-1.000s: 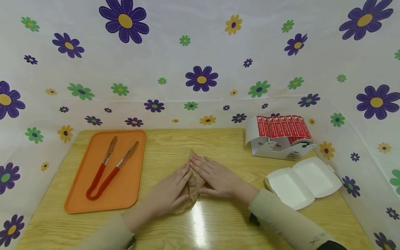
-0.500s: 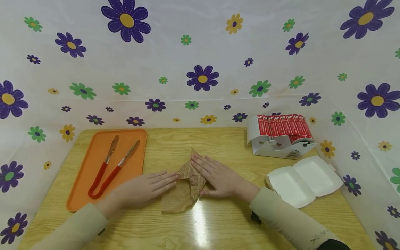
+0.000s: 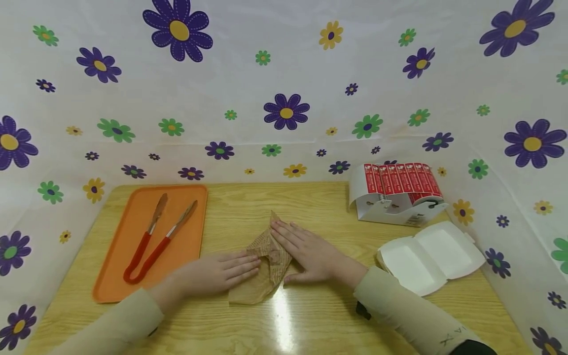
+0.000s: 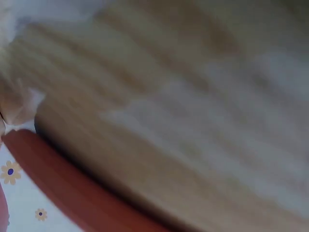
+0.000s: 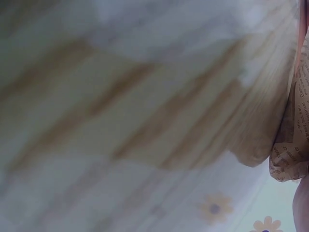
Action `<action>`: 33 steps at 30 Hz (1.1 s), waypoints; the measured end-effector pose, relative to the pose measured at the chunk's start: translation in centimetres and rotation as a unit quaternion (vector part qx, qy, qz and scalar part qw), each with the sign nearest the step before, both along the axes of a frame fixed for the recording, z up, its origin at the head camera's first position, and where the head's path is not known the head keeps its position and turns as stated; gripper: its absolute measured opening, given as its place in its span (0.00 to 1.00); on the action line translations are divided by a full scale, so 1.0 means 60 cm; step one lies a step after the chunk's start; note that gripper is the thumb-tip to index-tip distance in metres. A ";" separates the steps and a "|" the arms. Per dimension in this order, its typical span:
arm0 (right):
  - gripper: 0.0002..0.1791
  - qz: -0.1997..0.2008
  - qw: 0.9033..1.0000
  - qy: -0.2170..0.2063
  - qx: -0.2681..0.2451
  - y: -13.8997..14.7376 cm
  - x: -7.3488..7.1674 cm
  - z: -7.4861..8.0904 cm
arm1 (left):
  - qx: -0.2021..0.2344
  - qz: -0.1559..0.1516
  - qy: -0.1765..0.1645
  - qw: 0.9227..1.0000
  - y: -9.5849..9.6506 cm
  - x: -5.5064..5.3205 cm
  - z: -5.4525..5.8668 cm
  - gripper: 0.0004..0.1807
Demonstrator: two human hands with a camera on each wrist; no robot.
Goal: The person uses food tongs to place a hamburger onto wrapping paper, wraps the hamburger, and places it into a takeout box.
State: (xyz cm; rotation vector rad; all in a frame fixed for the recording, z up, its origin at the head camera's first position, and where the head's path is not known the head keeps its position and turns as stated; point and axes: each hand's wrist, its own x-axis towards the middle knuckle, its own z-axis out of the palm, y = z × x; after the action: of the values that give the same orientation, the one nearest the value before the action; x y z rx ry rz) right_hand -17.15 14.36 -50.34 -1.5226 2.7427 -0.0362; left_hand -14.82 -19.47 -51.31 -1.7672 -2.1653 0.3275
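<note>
As hands (image 3: 310,256) touch printed paper (image 3: 278,256), red labels (image 3: 401,178)

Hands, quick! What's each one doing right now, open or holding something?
Left hand: open, straight fingers touching the brown printed paper, not gripping it.
Right hand: open, laid on the paper's right side.

Crinkled matt paper (image 3: 265,277), glossy wood-grain tabletop (image 3: 319,315), smooth plastic-looking tray (image 3: 184,244).
</note>
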 end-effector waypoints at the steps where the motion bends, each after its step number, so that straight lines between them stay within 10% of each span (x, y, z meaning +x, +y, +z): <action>1: 0.65 0.000 1.000 -0.002 -0.001 0.000 0.000 0.000 | 0.002 -0.002 0.001 1.000 0.002 0.001 0.000 0.28; 9: 0.67 -0.002 1.000 0.000 0.012 0.001 0.001 0.005 | 0.103 -0.026 -0.016 0.994 0.018 -0.001 0.013 0.27; 23: 0.68 0.004 1.000 0.023 0.018 0.000 -0.002 0.007 | 0.304 0.033 -0.034 0.952 0.079 -0.034 0.034 0.22; 33: 0.63 -0.003 1.000 0.018 0.022 0.005 -0.001 0.016 | 0.375 0.165 -0.234 0.882 0.127 -0.047 0.022 0.19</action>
State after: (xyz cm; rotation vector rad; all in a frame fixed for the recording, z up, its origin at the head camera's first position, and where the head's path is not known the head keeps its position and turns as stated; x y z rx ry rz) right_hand -17.21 14.63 -49.40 -1.5194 2.7562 0.0508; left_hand -17.64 -11.84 -49.99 -1.0935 -2.4106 -0.8532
